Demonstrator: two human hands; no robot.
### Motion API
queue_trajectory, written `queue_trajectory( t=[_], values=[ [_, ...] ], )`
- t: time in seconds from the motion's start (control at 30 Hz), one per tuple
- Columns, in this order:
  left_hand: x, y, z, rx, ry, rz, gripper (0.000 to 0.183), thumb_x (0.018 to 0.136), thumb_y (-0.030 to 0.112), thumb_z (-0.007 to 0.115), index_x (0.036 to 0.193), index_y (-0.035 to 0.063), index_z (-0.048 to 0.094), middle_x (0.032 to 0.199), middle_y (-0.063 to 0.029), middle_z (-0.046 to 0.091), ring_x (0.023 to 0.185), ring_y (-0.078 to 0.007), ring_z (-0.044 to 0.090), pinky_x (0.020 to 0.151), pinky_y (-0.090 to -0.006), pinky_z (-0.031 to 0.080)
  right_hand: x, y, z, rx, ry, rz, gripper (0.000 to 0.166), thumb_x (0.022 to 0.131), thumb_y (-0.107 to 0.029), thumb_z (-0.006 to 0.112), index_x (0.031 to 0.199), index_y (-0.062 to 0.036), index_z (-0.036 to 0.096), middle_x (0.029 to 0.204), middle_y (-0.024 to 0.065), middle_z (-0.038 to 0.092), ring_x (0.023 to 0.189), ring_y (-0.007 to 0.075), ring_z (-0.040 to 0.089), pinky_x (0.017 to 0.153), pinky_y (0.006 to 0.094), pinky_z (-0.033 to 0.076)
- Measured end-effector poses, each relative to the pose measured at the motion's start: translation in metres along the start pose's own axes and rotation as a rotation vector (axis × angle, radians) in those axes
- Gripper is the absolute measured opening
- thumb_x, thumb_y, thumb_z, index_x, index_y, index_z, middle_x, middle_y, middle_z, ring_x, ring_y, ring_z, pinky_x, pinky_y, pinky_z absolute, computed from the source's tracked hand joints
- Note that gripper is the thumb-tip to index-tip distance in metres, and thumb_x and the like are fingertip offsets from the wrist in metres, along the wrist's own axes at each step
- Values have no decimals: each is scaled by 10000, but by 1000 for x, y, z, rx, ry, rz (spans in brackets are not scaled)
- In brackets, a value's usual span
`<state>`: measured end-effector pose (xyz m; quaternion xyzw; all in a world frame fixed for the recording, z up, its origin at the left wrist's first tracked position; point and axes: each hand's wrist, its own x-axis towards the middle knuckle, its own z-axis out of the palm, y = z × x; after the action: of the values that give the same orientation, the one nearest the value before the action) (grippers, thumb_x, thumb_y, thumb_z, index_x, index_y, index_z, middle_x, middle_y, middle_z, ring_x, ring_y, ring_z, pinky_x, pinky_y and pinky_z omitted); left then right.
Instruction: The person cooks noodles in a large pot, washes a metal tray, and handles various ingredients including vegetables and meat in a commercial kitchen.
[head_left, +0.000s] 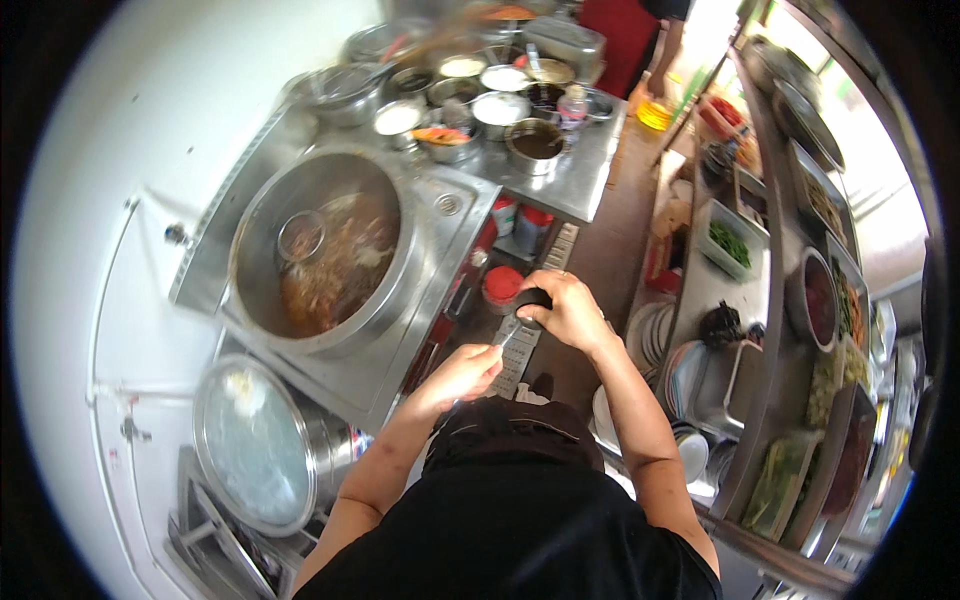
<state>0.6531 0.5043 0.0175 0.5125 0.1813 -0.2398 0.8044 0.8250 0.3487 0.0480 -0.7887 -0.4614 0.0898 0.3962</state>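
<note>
My right hand (574, 307) is closed around a small dark round object (534, 301), perhaps a cup or a cap, in front of my body. A thin, shiny strip or utensil (511, 332) runs from beneath it to my left hand (463, 373), whose fingers pinch its lower end. What the strip is cannot be made out. Beyond my hands, a red-lidded container (503, 286) stands low by the stove. To the left, a large steel pot (409, 259) holds brown broth with pieces in it and a round strainer (301, 236).
Several bowls of sauces and a clear bottle (572, 109) crowd the steel table (581, 184) ahead. A second lidded pot (255, 442) stands at left. On my right, shelving (772, 315) carries a tub of chopped greens (731, 244) and plates (684, 375). Another person's arm (667, 56) shows at the top.
</note>
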Motion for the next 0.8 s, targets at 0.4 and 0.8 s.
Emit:
queue_trajectory(
  t=[0.4, 0.8],
  values=[
    [-46, -53, -18, 227, 533, 280, 358, 1011, 247, 436, 686, 102, 469, 563, 58, 399, 472, -45, 346, 425, -224, 273, 27, -16, 75, 675, 481, 393, 453, 1026, -314, 397, 708, -46, 575, 557, 50, 576, 467, 125, 533, 471, 262, 438],
    [1, -80, -43, 740, 713, 737, 217, 953, 141, 533, 783, 7, 556, 638, -28, 487, 577, -122, 435, 544, -283, 380, -99, 41, 56, -60, -75, 497, 442, 884, -260, 623, 1221, 8, 521, 1258, 209, 504, 1138, 364, 532, 975, 419, 434]
  ],
)
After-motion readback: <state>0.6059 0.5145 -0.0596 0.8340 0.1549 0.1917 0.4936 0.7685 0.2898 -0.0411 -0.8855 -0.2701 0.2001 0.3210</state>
